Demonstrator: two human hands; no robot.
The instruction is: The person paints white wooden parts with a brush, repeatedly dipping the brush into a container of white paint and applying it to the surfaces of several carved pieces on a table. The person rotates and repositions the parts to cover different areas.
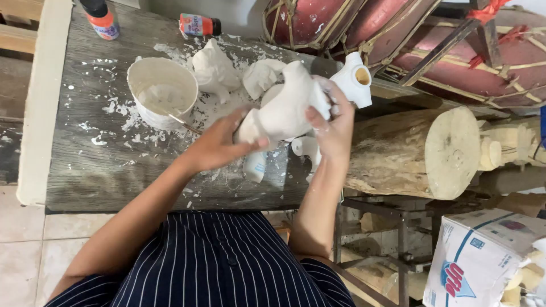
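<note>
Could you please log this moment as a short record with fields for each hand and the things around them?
left hand: grips the lower end of the white figure
right hand: clasps the figure's upper side
figure: held above the wooden table, unpainted
white bucket: on the table, a thin tool resting in it
other white pieces: behind the bucket
paint bottles: at the table's far edge
log: right of the table

Weathered wooden table [85,170], tiled floor [23,239]
</note>
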